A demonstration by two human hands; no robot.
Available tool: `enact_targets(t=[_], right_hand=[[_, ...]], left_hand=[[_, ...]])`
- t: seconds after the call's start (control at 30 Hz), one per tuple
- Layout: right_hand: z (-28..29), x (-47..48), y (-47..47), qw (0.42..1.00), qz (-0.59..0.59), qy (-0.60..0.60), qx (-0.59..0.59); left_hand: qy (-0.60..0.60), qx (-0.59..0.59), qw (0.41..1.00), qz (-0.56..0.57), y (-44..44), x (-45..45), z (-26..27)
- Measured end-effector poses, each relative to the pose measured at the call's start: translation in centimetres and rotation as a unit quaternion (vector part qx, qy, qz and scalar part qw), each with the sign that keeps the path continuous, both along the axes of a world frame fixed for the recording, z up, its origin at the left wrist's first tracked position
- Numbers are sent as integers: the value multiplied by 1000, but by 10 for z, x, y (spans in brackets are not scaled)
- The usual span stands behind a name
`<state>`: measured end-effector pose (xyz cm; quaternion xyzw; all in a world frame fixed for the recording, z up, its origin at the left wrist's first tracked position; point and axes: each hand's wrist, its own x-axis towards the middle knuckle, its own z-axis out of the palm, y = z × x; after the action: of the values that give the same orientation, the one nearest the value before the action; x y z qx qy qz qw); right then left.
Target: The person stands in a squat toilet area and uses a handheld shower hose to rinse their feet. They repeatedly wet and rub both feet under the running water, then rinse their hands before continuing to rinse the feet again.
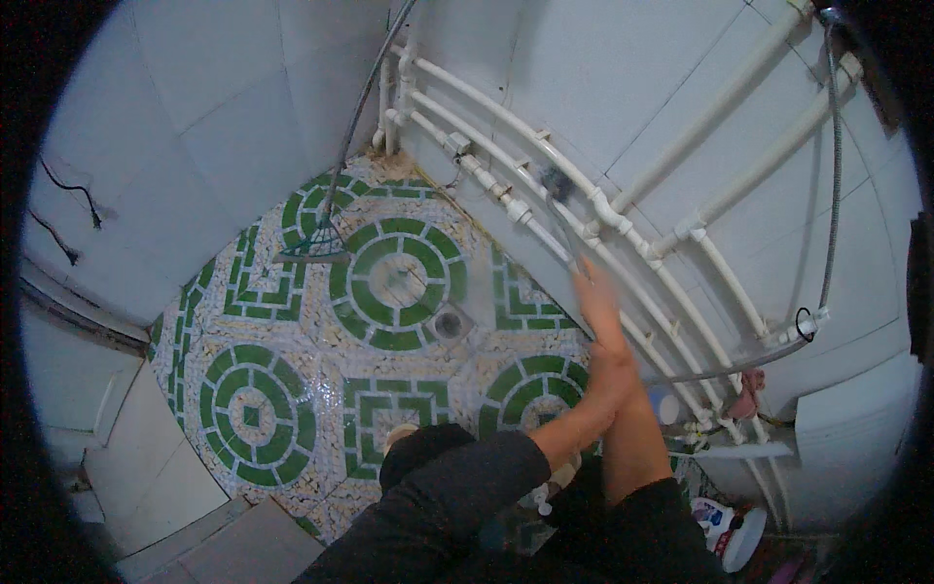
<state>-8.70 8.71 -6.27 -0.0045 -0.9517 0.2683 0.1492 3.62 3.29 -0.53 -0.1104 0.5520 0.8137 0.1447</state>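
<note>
A long-handled brush (558, 182) with a dark, blurred head touches the white plastic pipes (511, 166) on the tiled wall. What looks like my right hand (600, 296) is closed around its grey handle. My left hand (611, 365) lies just below, at the right wrist or the handle's lower end; blur and overlap hide its fingers. Beyond the hands, a pipe valve (457, 144) sits on the lowest pipe. Left of them, a floor drain (449, 324) is set in the wet, green-patterned floor.
A squeegee or broom-like tool (314, 252) leans in the corner. A flexible metal hose (835, 160) hangs at right, above a pink cloth (748, 394). A white container (744, 539) stands lower right. Cut wires (93, 212) stick out of the left wall. A raised ledge (252, 544) borders the floor.
</note>
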Motion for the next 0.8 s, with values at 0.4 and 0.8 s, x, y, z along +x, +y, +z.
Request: enact_targets(t=[0.4, 0.8], right_hand=[[72, 95, 6, 997, 11, -68, 44], [72, 2, -12, 995, -34, 35, 82]], left_hand=[[68, 21, 983, -171, -8, 75, 33], [73, 82, 992, -66, -27, 14, 44]])
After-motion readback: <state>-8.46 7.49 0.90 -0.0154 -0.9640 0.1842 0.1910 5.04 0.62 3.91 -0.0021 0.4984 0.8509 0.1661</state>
